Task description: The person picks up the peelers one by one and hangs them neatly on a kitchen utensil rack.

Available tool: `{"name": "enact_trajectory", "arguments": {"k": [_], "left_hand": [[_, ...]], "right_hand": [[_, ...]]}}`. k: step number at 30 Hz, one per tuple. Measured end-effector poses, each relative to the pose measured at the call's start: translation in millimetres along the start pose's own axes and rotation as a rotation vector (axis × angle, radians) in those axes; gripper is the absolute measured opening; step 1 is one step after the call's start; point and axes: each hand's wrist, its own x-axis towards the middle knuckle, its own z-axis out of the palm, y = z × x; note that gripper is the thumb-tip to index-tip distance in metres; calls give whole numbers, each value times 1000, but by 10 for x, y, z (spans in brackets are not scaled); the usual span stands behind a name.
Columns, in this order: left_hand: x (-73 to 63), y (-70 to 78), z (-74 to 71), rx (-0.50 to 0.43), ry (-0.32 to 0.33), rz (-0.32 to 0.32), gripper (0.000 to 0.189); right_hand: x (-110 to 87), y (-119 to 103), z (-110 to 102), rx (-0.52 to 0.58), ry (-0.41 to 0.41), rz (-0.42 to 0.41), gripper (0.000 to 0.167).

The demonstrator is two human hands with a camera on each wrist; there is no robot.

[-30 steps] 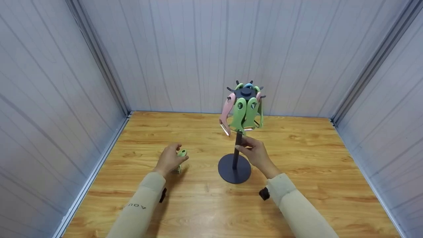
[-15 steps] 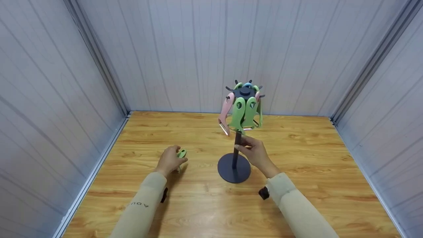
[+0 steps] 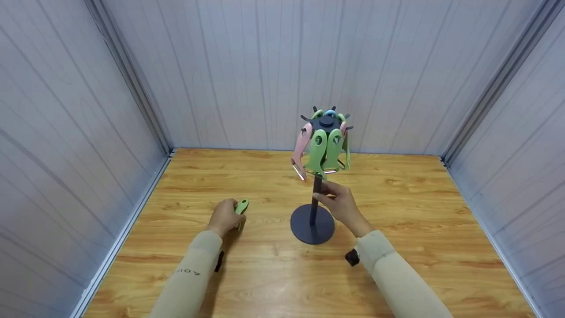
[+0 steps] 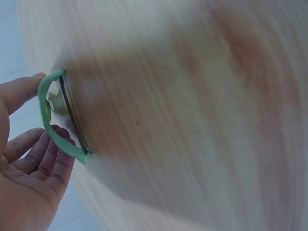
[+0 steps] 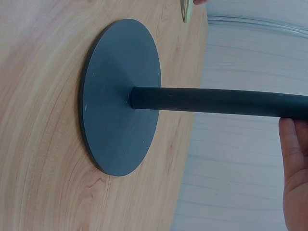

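My left hand (image 3: pixel 225 217) is low over the table, thumb and fingers at the two sides of a green peeler (image 3: pixel 241 206). In the left wrist view the peeler's (image 4: pixel 45 108) forked head and thin blade face the camera, with the thumb on one side and the fingertips by the other. My right hand (image 3: pixel 340 202) grips the dark pole (image 3: pixel 314 207) of an upright stand below its hooks. Green and pink peelers (image 3: pixel 318 152) hang round the stand's top, and a bit of blue shows at the back.
The stand's round dark base (image 3: pixel 302 225) sits on the wooden table (image 3: pixel 282 278), to the right of the left hand. Pale panel walls (image 3: pixel 247 79) enclose the table at the back and both sides.
My left hand has lowered slightly, and its thumb and fingers have closed in on the green peeler. The right hand stays on the pole.
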Motion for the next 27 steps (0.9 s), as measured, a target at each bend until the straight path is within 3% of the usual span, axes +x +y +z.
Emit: {"name": "enact_trajectory", "arguments": {"k": [9,27], "left_hand": [[-4,-8,7,32,37,18,25],[-43,79,-56,-70,97,11,31]], "right_hand": [[9,1,14,51,-5,19,19],[13,21,12,-2,4,-8,19]]}}
